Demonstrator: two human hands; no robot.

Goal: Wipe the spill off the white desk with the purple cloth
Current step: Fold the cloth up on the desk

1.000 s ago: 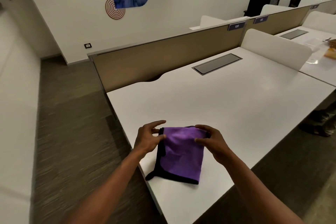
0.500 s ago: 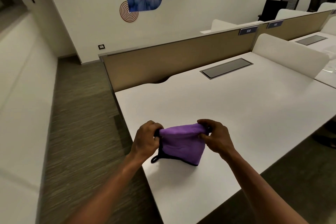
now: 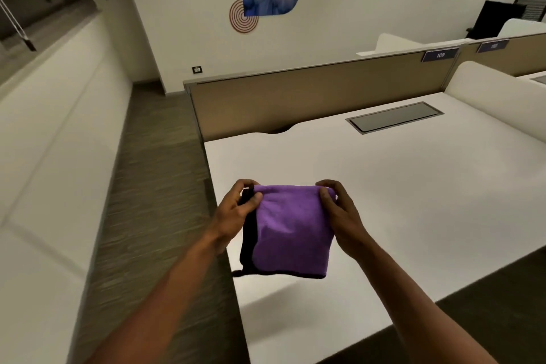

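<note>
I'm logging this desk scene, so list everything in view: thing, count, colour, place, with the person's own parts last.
folded purple cloth with black trim: one, purple and black, held up over the desk's near left corner
white desk: one, white, centre and right
grey cable hatch: one, grey, set in the desk's far side
tan partition panel: one, tan, behind the desk
number plate 109: one, dark blue, partition top
black office chair: one, black, far right
left hand: pinches the cloth's top left
right hand: pinches the cloth's top right
</note>
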